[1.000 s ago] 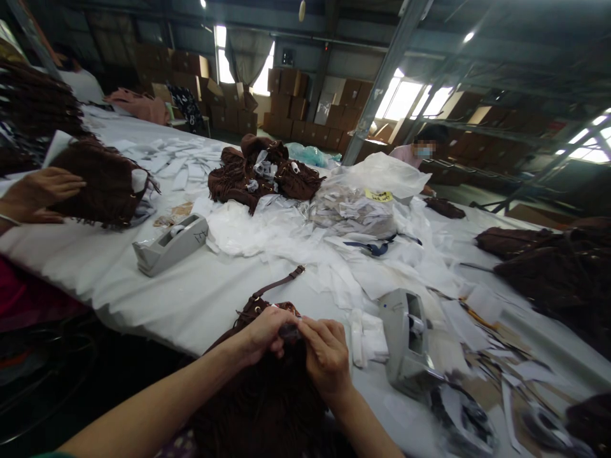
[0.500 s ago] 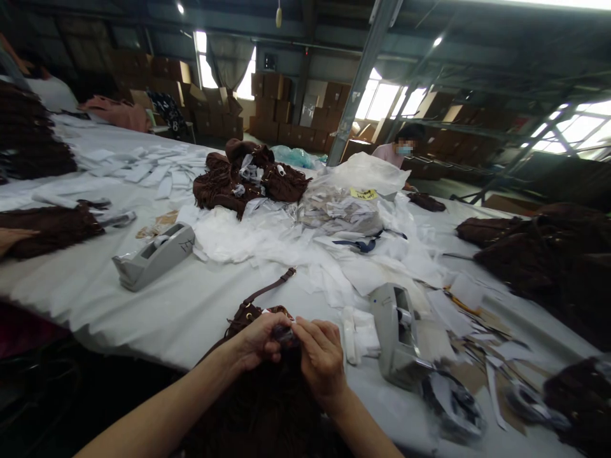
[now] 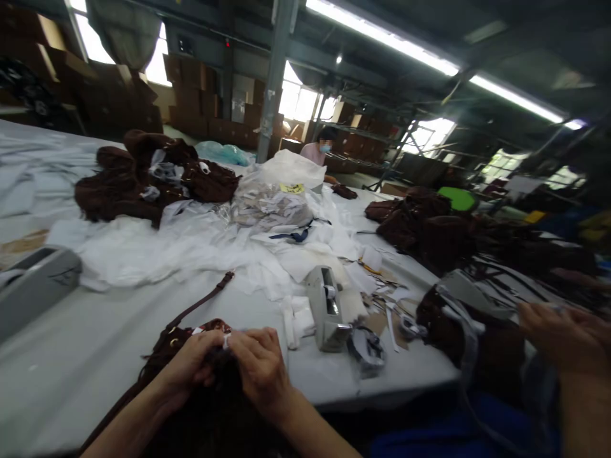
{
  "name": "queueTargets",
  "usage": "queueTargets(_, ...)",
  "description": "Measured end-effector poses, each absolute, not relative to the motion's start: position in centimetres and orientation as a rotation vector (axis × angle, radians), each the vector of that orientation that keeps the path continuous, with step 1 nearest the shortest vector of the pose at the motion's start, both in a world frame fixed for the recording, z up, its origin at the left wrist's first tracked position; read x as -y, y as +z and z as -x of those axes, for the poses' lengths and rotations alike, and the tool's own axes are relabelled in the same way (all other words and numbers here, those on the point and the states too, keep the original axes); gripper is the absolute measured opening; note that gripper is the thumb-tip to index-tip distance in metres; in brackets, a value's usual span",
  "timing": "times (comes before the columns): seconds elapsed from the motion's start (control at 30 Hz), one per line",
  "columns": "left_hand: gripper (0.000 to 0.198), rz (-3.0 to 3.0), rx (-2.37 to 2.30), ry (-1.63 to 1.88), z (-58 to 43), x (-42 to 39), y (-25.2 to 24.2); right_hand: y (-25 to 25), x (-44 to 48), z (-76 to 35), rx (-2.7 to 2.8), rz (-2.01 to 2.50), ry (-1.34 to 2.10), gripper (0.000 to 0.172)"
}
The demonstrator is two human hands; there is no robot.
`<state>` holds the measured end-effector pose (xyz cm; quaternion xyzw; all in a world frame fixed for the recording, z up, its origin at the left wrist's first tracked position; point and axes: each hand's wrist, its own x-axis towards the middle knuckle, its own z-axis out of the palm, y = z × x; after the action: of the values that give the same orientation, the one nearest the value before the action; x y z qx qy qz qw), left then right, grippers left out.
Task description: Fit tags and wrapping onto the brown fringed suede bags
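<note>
A dark brown bag (image 3: 210, 416) with brass eyelets lies at the near table edge, its strap (image 3: 200, 298) stretched out on the white cover. At its upper rim my left hand (image 3: 198, 359) is closed, thumb and fingers pinching. My right hand (image 3: 262, 369) meets it there with fingertips pressed together. Between the fingertips shows a small white bit (image 3: 226, 341), too small to name. The fingers hide most of what they work on. Right of my hands lie folded white strips (image 3: 298, 321) and a grey tape dispenser (image 3: 327, 308).
Another tape dispenser (image 3: 41, 283) stands left. Brown bags (image 3: 153, 178) and a plastic sack of pieces (image 3: 274, 203) lie farther back. A tape roll (image 3: 366, 350) sits at the right edge. A co-worker's hands (image 3: 563, 331) are at another brown bag (image 3: 496, 356); another person (image 3: 315, 149) is behind.
The view has swung right, bringing the co-worker's hands and more bags into sight. My hands stay pinched together at the bag's rim.
</note>
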<state>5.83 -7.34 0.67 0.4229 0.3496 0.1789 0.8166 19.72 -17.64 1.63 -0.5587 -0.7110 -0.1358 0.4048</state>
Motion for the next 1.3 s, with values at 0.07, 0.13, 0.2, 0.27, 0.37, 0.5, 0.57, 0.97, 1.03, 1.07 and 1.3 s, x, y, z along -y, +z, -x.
queueTargets(0.07, 0.033, -1.017, -0.729, 0.414, -6.0, 7.7, -0.2, 2.6, 19.3, -22.4, 1.612, 1.502, -0.373, 0.026)
queueTargets(0.13, 0.034, -1.079, -0.751, 0.462, -6.1, 8.2, -1.0, 3.8, 21.4, -26.5, 1.249, 1.667, -0.395, 0.022)
queueTargets(0.2, 0.033, -1.128, -0.786, 0.514, -6.3, 8.8, -1.4, 4.6, 23.2, -31.3, 0.813, 1.841, -0.276, 0.032)
queueTargets(0.27, 0.033, -1.168, -0.809, 0.544, -6.4, 9.3, -1.7, 4.9, 24.4, -35.3, 0.586, 1.938, 0.001, 0.045)
queueTargets(0.37, 0.033, -1.189, -0.841, 0.552, -6.6, 9.7, -1.8, 4.2, 24.9, -38.3, 0.564, 1.981, 0.271, 0.050)
queueTargets(0.5, 0.033, -1.199, -0.842, 0.562, -6.6, 9.7, -1.7, 3.0, 24.0, -38.1, 0.567, 1.962, 0.428, 0.046)
queueTargets(0.57, 0.033, -1.200, -0.834, 0.562, -6.6, 9.8, -1.7, 2.8, 23.6, -37.8, 0.548, 1.937, 0.464, 0.044)
queueTargets(0.97, 0.038, -1.187, -0.794, 0.515, -6.2, 9.0, -1.9, 2.7, 27.3, -35.3, 0.416, 1.869, 0.332, 0.047)
queueTargets(1.03, 0.036, -1.192, -0.781, 0.522, -6.1, 9.0, -1.9, 1.4, 27.9, -34.2, 0.394, 1.879, 0.351, 0.051)
queueTargets(1.07, 0.035, -1.200, -0.775, 0.527, -6.0, 9.0, -1.9, 0.7, 27.9, -33.8, 0.386, 1.886, 0.357, 0.053)
queueTargets(1.3, 0.033, -1.274, -0.767, 0.539, -6.1, 9.6, -1.1, -1.4, 27.2, -34.0, 0.422, 2.024, 0.238, 0.048)
